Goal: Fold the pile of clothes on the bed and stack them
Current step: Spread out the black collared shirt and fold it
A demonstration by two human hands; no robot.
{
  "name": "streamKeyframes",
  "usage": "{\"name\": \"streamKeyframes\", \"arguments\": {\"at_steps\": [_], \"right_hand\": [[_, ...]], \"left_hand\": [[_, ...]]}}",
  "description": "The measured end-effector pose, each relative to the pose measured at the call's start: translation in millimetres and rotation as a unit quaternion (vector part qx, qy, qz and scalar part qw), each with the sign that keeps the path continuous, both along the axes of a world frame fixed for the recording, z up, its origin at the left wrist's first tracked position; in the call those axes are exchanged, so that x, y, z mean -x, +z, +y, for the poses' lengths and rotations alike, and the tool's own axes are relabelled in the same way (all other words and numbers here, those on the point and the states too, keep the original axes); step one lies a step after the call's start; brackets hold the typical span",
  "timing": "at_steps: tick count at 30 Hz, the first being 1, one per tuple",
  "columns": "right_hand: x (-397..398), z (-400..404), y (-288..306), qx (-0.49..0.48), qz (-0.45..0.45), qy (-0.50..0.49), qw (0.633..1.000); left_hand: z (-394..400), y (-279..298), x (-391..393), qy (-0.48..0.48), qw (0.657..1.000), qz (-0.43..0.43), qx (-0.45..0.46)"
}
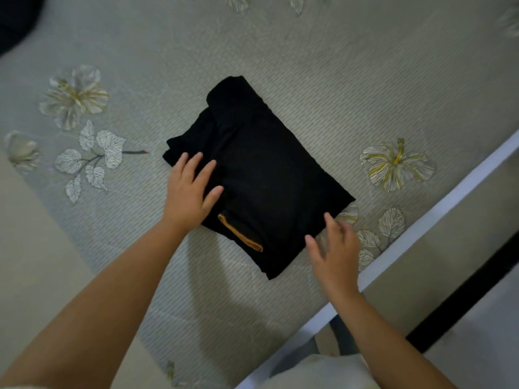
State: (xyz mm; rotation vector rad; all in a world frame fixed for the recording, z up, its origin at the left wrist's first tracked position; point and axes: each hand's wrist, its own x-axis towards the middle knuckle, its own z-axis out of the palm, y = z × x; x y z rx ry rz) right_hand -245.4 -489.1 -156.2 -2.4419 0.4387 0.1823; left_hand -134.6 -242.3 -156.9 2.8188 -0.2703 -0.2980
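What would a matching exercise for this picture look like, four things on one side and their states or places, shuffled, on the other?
Things:
1. left hand
2. right hand
3. black folded garment
4. orange strip

States or places:
A. hovers blurred at the garment's near corner, fingers spread
B. lies folded on the floral bed cover
C. rests flat on the garment, fingers straight
D. shows at the garment's near edge

Pairs: 1-C, 2-A, 3-B, 4-D
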Motion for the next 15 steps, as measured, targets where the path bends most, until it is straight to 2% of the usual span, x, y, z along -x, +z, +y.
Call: {"name": "streamKeyframes", "arguments": {"at_steps": [2, 4, 6, 8, 12, 15], "right_hand": [[-12, 0, 0, -0.026, 0.042, -0.078, 0.996], [-30, 1, -1, -0.059, 0.061, -0.115, 0.990], [-46, 3, -5, -0.070, 0.062, -0.125, 0.988], [-56, 7, -8, -0.078, 0.078, -0.130, 0.985], [-66, 8, -11, -0.128, 0.097, -0.159, 0.974], [-71, -1, -14, -0.159, 0.074, -0.136, 0.975]], "left_hand": [[-29, -2, -3, -0.045, 0.999, -0.009, 0.007], [-54, -8, 3, -0.081, 0.997, 0.009, -0.002], [-65, -19, 18, -0.078, 0.995, 0.052, -0.034], [-59, -30, 34, -0.079, 0.993, 0.056, -0.068], [-46, -37, 41, -0.084, 0.992, 0.048, -0.076], [-48, -30, 40, -0.085, 0.992, 0.059, -0.076]]}}
